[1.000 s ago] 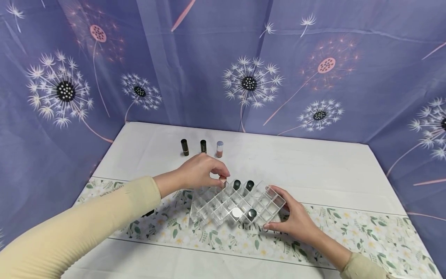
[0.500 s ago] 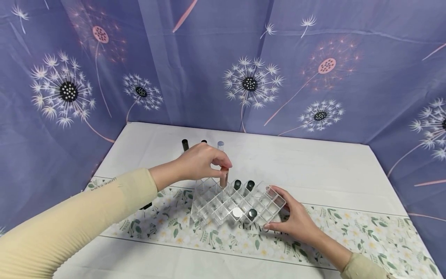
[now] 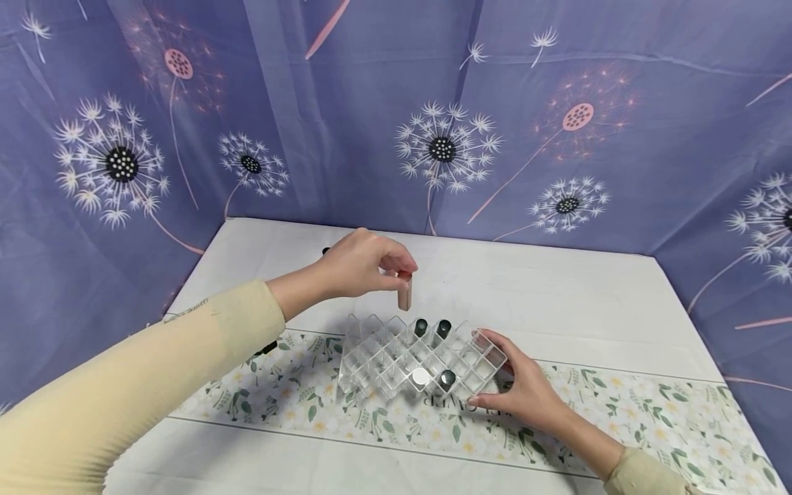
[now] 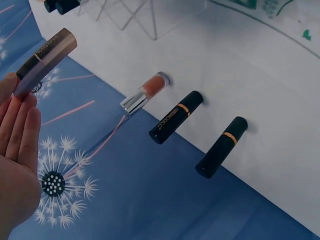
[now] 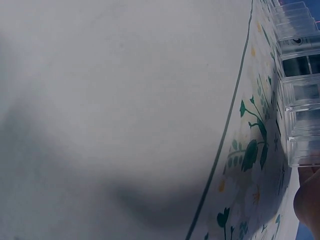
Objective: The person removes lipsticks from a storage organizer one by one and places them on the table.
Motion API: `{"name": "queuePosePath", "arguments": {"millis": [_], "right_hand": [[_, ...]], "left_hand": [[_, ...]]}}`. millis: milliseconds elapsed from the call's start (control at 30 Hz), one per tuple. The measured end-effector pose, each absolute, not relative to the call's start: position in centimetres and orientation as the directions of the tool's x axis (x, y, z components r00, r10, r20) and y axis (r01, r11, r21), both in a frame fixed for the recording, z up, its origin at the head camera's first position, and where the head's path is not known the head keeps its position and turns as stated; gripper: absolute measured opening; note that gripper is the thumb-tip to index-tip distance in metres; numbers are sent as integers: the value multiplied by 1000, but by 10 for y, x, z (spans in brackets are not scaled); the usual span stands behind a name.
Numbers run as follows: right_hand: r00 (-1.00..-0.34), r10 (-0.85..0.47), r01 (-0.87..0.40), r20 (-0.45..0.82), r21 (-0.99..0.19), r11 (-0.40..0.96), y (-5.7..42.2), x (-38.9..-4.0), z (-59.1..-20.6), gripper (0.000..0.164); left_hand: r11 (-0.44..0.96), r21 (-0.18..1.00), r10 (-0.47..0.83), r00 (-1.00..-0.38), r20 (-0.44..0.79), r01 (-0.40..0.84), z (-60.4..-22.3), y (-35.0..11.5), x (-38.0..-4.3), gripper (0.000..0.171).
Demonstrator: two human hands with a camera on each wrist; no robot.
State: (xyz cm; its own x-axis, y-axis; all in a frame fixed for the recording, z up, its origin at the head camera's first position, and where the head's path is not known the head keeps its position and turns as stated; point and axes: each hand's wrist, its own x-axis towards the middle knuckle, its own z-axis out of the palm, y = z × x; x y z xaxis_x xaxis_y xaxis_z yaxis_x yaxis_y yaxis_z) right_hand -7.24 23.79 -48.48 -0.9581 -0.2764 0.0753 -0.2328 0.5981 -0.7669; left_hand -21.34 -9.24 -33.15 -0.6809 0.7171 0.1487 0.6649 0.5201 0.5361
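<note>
My left hand (image 3: 371,265) pinches a brownish-pink lipstick tube (image 3: 405,295) by its top, holding it upright above the back edge of a clear compartment organizer (image 3: 380,375). Lettering shows on this lipstick (image 4: 47,60) in the left wrist view. My right hand (image 3: 526,385) grips the organizer's right end, thumb at the front and fingers behind. Several tubes stand in the compartments: black-topped ones (image 3: 443,328) and a white-topped one (image 3: 421,378). In the right wrist view, only the organizer's side (image 5: 302,120) and part of the right hand (image 5: 307,205) show.
Behind the left hand stand two black lipsticks (image 4: 176,117) with gold bands and a pink tube (image 4: 155,85) with a silvery cap, mostly hidden in the head view. A small black object (image 3: 267,348) lies by the left sleeve. A floral runner (image 3: 612,412) crosses the white table.
My left hand has drawn the lipstick up out of a back compartment and moved it slightly back and right, above the organizer. The right hand and organizer stay in place.
</note>
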Motion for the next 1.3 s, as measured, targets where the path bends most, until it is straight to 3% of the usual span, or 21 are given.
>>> {"name": "queuePosePath", "arguments": {"millis": [633,1000,1300], "right_hand": [[-959,-277,-211,54,-790,576,237,-72,-483,114],[-958,-283,-210,56,-807,553,238,-72,-483,112],[-958,-279,-217,65,-800,559,237,-72,-483,113]], "left_hand": [[586,542,649,-749,132,603,-319,-72,-240,22],[663,546,561,-823,90,512,-328,-55,-252,24],[701,519,532,-843,76,489,-340,-44,-258,21]]}}
